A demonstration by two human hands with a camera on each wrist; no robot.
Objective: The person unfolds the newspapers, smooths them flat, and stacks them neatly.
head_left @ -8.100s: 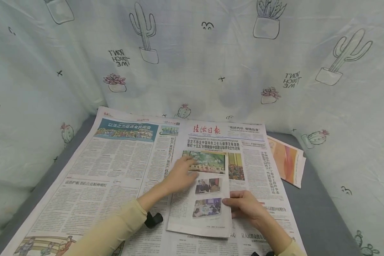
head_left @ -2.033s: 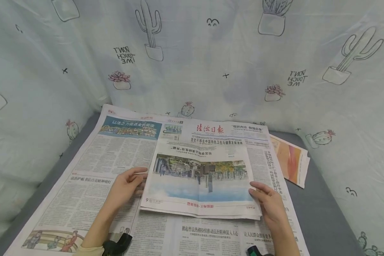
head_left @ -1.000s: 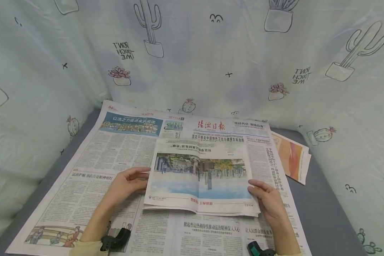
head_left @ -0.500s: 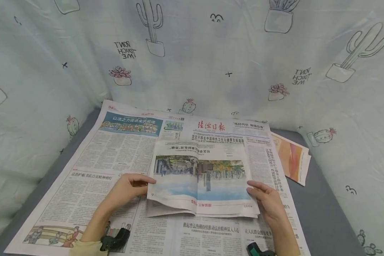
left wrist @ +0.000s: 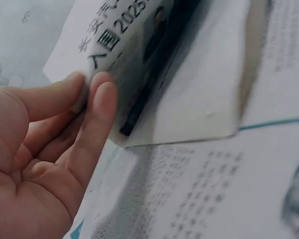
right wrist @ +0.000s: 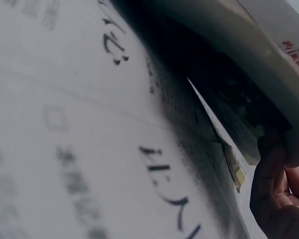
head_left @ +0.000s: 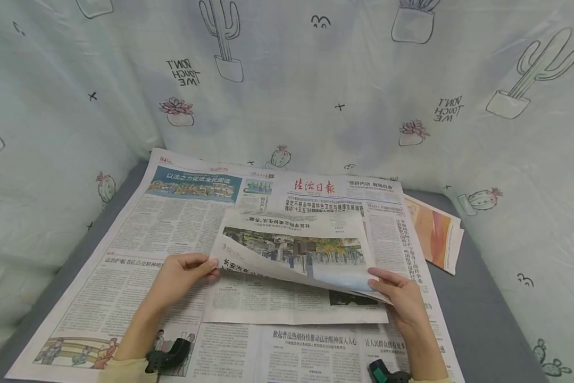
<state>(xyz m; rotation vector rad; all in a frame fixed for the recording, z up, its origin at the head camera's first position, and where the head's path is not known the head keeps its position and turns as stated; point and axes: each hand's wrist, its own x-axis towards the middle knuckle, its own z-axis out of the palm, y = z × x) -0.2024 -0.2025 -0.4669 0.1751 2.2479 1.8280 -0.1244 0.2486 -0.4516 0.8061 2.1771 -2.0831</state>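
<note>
A smaller newspaper (head_left: 293, 250), its street photo upside down, lies over a large spread newspaper (head_left: 157, 229). My left hand (head_left: 179, 282) pinches the lifted near-left edge of its upper page between thumb and fingers. At the right edge, my right hand (head_left: 404, 300) pinches the same page, thumb on top. The raised page curls back, showing print on its underside and a lower sheet (head_left: 272, 303) lying flat beneath. In the left wrist view, the page edge (left wrist: 107, 50) sits between thumb and fingertips. The right wrist view shows the right hand (right wrist: 279, 194) at the dim page edge.
An orange-and-white booklet or folded paper (head_left: 432, 234) sticks out from under the large newspaper's right side. Grey table surface (head_left: 478, 319) shows along the right. A cactus-print curtain (head_left: 287, 96) hangs behind and at both sides. Each wrist wears a black strap-like device (head_left: 169, 356).
The smaller newspaper has gone from folded narrow to opened wider. My left hand then took its near-left edge and raised the page away from me, uncovering the sheet below. My right hand stays at the right edge.
</note>
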